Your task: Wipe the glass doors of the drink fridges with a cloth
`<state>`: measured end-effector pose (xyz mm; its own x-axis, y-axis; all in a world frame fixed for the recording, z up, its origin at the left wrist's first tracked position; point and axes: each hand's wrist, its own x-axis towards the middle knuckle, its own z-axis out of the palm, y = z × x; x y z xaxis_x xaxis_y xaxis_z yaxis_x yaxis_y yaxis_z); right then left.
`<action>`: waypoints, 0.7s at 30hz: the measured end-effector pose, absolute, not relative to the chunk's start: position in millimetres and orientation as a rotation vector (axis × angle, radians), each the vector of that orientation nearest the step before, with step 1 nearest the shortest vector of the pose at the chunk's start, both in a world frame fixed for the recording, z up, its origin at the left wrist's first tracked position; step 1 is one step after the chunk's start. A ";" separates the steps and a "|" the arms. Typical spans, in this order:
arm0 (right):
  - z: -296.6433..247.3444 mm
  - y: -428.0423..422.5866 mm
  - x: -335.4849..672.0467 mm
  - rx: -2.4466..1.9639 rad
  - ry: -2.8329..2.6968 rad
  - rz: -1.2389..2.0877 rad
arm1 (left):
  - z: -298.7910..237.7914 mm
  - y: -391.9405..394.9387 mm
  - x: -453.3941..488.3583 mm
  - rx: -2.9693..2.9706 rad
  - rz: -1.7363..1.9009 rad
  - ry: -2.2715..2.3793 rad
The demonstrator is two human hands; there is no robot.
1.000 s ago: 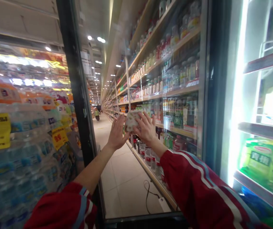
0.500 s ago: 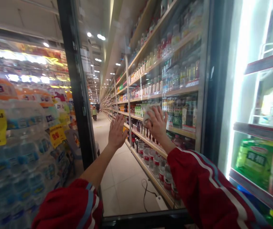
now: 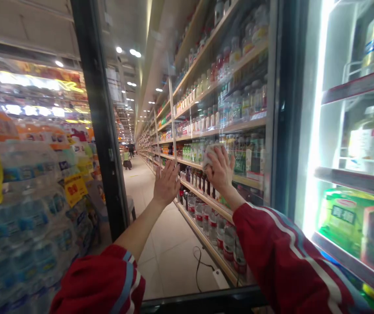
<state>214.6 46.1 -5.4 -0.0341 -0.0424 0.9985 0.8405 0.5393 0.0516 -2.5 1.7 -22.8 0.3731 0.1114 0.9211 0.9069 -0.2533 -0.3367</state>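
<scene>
An open glass cooler door [image 3: 180,65] stands in front of me, black framed. My left hand [image 3: 166,183] is flat against the glass with fingers stretched out and holds nothing. My right hand [image 3: 221,168] presses a pale folded cloth [image 3: 210,153] onto the glass to the right of the left hand, fingers spread over it. Both arms wear red sleeves with striped trim.
The lit cooler interior [image 3: 353,174] with green packs and jars is at the right. Stacked water bottle packs [image 3: 26,209] with yellow tags fill the left. Through the glass a long aisle of drink shelves [image 3: 206,131] runs away, with people far down it. A white cable lies on the floor [image 3: 203,266].
My right hand has slid the cloth to the right and slightly up across the glass. My left hand, first next to the cloth, now lies apart from it on the glass.
</scene>
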 end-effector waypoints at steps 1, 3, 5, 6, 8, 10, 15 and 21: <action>-4.4 47.5 219.0 -0.755 -1.401 -0.817 | -22.5 1.4 -0.9 -1.637 -1.020 -0.922; -4.3 47.4 220.8 -0.764 -1.374 -0.815 | -21.7 0.5 3.8 -1.606 -1.038 -0.921; -6.9 44.2 214.4 -0.742 -1.399 -0.825 | -21.2 -0.2 9.9 -1.576 -1.053 -0.929; -8.9 42.0 209.5 -0.724 -1.429 -0.833 | -21.3 -0.3 13.1 -1.572 -1.058 -0.936; -13.6 37.6 199.1 -0.678 -1.510 -0.854 | -22.2 0.0 19.1 -1.593 -1.049 -0.950; -17.4 34.7 192.1 -0.641 -1.565 -0.870 | -23.6 0.9 23.8 -1.623 -1.019 -0.940; -18.3 38.7 200.5 -0.604 -1.584 -0.904 | -25.8 3.0 26.3 -1.616 -0.955 -0.902; -15.7 43.9 219.2 -0.722 -1.455 -0.830 | -25.3 2.8 30.5 -1.539 -0.956 -0.888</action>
